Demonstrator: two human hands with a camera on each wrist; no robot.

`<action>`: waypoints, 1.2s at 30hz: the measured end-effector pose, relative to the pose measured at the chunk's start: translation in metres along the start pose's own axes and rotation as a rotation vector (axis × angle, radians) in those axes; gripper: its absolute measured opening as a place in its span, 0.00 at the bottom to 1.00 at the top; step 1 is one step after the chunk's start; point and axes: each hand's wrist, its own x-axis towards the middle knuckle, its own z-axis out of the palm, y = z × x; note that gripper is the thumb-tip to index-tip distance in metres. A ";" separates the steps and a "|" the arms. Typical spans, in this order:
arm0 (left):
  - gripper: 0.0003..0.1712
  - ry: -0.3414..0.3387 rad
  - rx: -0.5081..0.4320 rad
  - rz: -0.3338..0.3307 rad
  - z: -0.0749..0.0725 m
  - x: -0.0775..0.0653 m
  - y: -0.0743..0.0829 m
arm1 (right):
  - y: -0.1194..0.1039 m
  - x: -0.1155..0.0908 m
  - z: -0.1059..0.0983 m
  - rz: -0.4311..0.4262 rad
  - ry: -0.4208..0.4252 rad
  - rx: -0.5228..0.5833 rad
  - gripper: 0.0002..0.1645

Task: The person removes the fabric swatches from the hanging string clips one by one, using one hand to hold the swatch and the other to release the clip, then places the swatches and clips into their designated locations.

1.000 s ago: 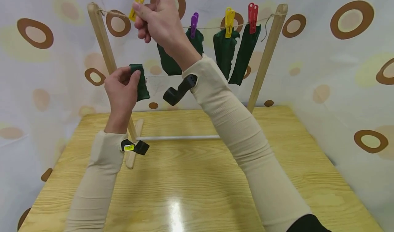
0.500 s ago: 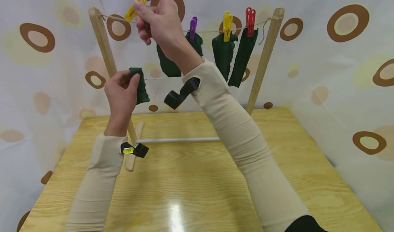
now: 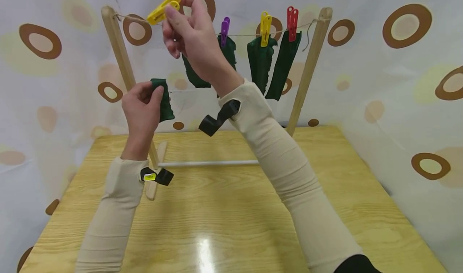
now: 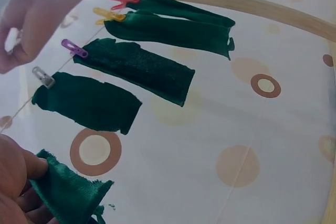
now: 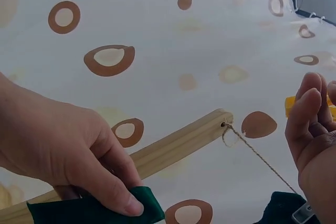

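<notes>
Between thumb and fingers, my left hand [image 3: 140, 109] pinches a dark green cloth piece [image 3: 167, 104] that hangs below the line's left part. Up at the line, my right hand [image 3: 197, 35] pinches a yellow clothespin [image 3: 162, 11] by its handle end; in the right wrist view this clothespin [image 5: 290, 105] is partly behind the fingers. Several green cloths hang from the string, under a purple clothespin [image 3: 225, 31], another yellow clothespin [image 3: 265, 28] and a red clothespin [image 3: 292, 23]. A clear clothespin [image 4: 43, 77] holds the cloth [image 4: 89, 100] nearest my left hand; the right hand hides that pin in the head view.
The string [image 3: 242, 35] runs between a left wooden post [image 3: 117, 44] and a right wooden post [image 3: 309, 70]. A white rod [image 3: 209, 163] joins them low down, above the wooden table [image 3: 224, 216]. Behind is a patterned curtain [image 3: 361, 64].
The yellow clothespin has tilted from nearly upright to slanting down leftward in my right hand, which has shifted slightly down and right. My left hand keeps its cloth almost still.
</notes>
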 end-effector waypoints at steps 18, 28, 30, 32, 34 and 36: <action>0.15 -0.019 -0.143 -0.062 -0.001 -0.008 0.002 | 0.005 -0.032 -0.009 0.051 -0.037 0.022 0.15; 0.17 -0.027 -0.062 -0.103 -0.009 -0.016 -0.010 | 0.012 -0.051 -0.014 0.053 -0.099 -0.046 0.16; 0.18 -0.023 -0.051 -0.123 -0.012 -0.017 -0.013 | 0.014 -0.054 -0.016 0.054 -0.106 -0.053 0.15; 0.18 -0.022 -0.045 -0.143 -0.014 -0.019 -0.016 | 0.016 -0.057 -0.018 0.046 -0.111 -0.071 0.14; 0.19 -0.029 -0.040 -0.149 -0.013 -0.021 -0.018 | 0.018 -0.060 -0.021 0.039 -0.112 -0.096 0.13; 0.19 -0.040 -0.040 -0.141 -0.011 -0.022 -0.019 | 0.020 -0.062 -0.024 0.027 -0.112 -0.134 0.13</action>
